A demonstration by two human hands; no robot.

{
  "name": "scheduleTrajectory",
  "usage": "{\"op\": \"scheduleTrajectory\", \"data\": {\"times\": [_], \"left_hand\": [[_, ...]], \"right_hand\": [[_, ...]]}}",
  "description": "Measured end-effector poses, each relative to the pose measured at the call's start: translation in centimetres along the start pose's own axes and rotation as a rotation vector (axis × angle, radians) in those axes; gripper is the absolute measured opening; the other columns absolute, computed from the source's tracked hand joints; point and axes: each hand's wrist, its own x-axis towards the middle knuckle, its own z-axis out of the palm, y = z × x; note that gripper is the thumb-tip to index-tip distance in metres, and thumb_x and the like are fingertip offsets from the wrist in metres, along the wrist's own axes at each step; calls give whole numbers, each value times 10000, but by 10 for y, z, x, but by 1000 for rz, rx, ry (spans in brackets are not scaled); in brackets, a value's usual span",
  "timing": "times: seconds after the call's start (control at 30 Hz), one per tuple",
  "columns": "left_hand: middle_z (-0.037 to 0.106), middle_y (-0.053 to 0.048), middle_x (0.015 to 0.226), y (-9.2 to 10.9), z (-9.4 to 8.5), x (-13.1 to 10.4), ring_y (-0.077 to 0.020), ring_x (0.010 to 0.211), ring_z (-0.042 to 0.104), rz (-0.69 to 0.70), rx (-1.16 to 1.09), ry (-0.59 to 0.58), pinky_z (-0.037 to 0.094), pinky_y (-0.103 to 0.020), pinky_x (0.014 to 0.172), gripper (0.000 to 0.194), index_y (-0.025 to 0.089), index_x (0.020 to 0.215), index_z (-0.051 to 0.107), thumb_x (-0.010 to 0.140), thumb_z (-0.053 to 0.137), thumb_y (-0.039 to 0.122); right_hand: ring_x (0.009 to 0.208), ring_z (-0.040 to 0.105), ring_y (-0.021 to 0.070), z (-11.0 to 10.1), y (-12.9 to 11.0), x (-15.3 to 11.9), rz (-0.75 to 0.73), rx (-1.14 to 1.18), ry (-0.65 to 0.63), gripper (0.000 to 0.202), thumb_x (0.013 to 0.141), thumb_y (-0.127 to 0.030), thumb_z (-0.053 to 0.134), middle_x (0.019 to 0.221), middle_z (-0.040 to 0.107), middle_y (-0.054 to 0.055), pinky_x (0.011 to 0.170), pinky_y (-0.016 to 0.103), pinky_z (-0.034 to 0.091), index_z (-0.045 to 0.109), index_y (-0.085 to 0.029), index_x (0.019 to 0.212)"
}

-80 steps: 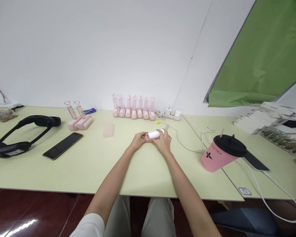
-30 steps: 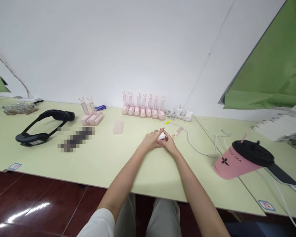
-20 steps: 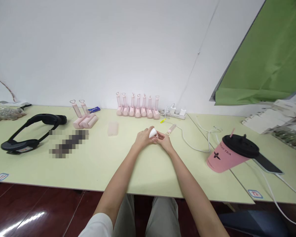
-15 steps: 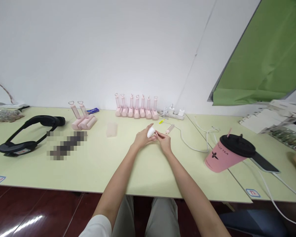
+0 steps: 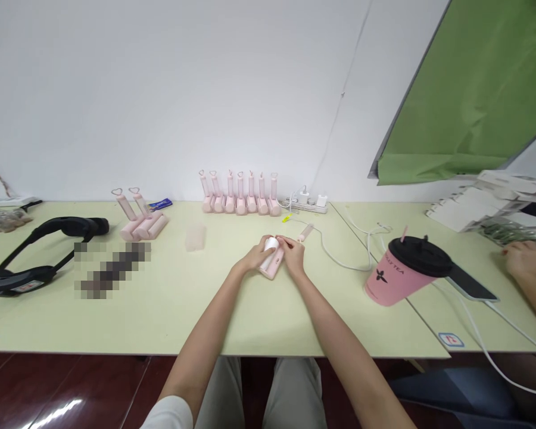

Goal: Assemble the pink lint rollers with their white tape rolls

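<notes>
While the left hand (image 5: 254, 258) was partly closed around the left side of a pink and white device (image 5: 273, 267), its thumb against the white cylinder (image 5: 272, 243), the right hand (image 5: 293, 252) had its fingertips at the device's upper right end; how tightly these were closed, or on what, could not be told. The device was tilted near the centre of the frame, above the table (image 5: 196, 304); contact with the surface could not be confirmed. A loose pink tube (image 5: 306, 231) lay just beyond the right hand. Seven pink units (image 5: 240, 205) lined the wall at upper centre. A pink cup (image 5: 393, 277) was at right, and a co-worker's hand (image 5: 524, 257) showed at the right edge
</notes>
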Motion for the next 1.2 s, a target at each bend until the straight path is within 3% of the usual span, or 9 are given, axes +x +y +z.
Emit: {"op": "scheduleTrajectory", "data": {"times": [0.27,0.37,0.5,0.63,0.77,0.9,1.03,1.13,1.2], "left_hand": [[586,-45,816,5,0,-4,-149,676,550,-123,-158,-191,449,-278,637,604,186,1204,357,733,500,537],[596,-57,864,8,2,-5,-134,650,544,-106,-185,-164,452,-275,632,695,201,1277,315,716,510,563],[524,-92,1163,5,11,-2,-164,859,554,-41,-229,-100,444,-284,763,656,216,1275,381,724,507,549],[590,-94,1066,-3,19,4,-195,916,546,-67,-193,-35,431,-302,795,550,147,1106,541,733,485,547],[613,-124,1016,-8,20,4,-188,836,570,-94,-164,8,442,-283,715,512,123,1072,555,736,500,505],[620,-151,983,-11,20,2,-183,791,577,-115,-117,99,432,-280,652,475,131,1077,551,773,460,484],[617,-190,942,-4,21,0,-188,791,573,-149,-37,204,415,-315,691,523,105,1045,567,868,234,468],[625,-175,893,6,6,-8,-187,763,585,-162,28,252,406,-332,719,555,114,1185,475,883,168,463],[615,-172,935,8,-23,-22,-213,822,584,-174,109,313,394,-358,769,572,127,1300,336,862,266,488]], "right_hand": [[927,598,212,-2,5,5,158,203,-160,334,723,-456,538,957,675,72,878,349,432,690,-173,810],[972,577,223,0,7,5,229,260,-237,440,745,-526,477,1010,656,80,893,360,420,668,-168,917],[1079,515,219,9,10,0,378,322,-330,588,769,-601,382,1160,575,65,930,384,399,505,-215,1195],[1253,331,180,14,10,0,450,399,-305,633,773,-615,355,1361,367,2,1017,389,313,254,-339,1334],[1317,182,165,10,7,4,395,311,-350,625,781,-642,269,1403,284,-25,1064,375,227,254,-344,1330],[1284,264,193,2,-3,3,318,177,-573,717,703,-536,544,1393,292,4,1038,360,284,257,-338,1329],[1243,335,213,-4,-12,-2,269,130,-782,832,611,-401,677,1382,313,34,1022,357,307,264,-311,1328],[1241,338,204,-6,-13,-2,273,120,-769,775,633,-366,657,1369,330,33,1025,361,296,283,-313,1310],[1252,321,197,-7,-11,-1,282,101,-746,730,643,-348,644,1370,324,28,1033,358,277,307,-313,1290]]}}
